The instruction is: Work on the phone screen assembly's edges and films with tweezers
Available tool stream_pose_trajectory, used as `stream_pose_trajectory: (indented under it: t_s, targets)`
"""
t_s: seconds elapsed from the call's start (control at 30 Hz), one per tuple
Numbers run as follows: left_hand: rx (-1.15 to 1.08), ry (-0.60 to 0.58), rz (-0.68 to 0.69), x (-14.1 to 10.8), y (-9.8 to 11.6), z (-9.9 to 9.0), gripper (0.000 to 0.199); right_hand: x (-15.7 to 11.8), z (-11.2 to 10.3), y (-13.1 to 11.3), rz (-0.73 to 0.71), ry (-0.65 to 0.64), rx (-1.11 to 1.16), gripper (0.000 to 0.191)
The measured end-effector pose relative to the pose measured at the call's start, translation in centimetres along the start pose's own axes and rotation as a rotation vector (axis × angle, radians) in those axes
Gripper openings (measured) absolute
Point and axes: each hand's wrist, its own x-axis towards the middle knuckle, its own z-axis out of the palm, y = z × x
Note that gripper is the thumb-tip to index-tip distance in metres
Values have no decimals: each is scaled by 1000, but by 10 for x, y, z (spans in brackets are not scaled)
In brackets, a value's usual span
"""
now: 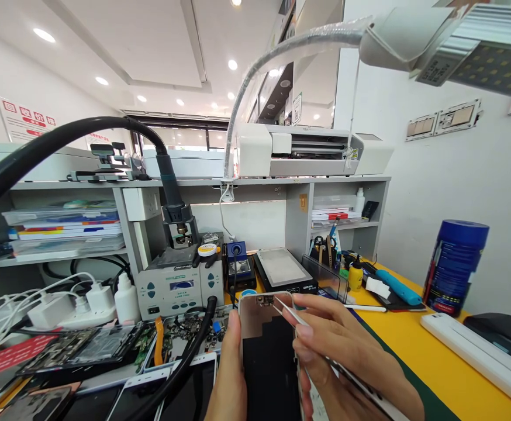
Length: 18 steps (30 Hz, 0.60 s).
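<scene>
My left hand grips a phone screen assembly by its edges, the thumb along the left side. Its inner face is turned toward me, black below with a brownish-grey band and small metal parts at the top. In my right hand is a pair of metal tweezers, closed between thumb and fingers. The tweezer tips reach the top edge of the screen assembly, near its small parts. Whether the tips hold anything is too small to tell.
A hot air station with a thick black hose stands left. Loose circuit boards and phones crowd the left bench. A blue canister and white bar lie right. A lamp hangs overhead.
</scene>
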Motion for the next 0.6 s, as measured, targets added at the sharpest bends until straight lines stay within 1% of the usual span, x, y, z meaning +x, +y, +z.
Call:
stream_pose_trajectory:
  t_s: [0.17, 0.23, 0.37, 0.5, 0.6]
  targets:
    - [12, 56, 31, -1, -1, -2, 35, -1, 6, 9, -107, 91, 19, 24]
    - [21, 75, 48, -1, -3, -4, 34, -4, 7, 13, -130, 84, 10, 25]
    - [34, 100, 74, -1, -6, -7, 33, -8, 8, 16, -112, 85, -3, 20]
    - [34, 110, 87, 0, -8, -8, 35, -3, 5, 12, -136, 107, 26, 27]
    - [29, 108, 84, 1, -8, -8, 38, 0, 1, 5, -52, 51, 5, 28]
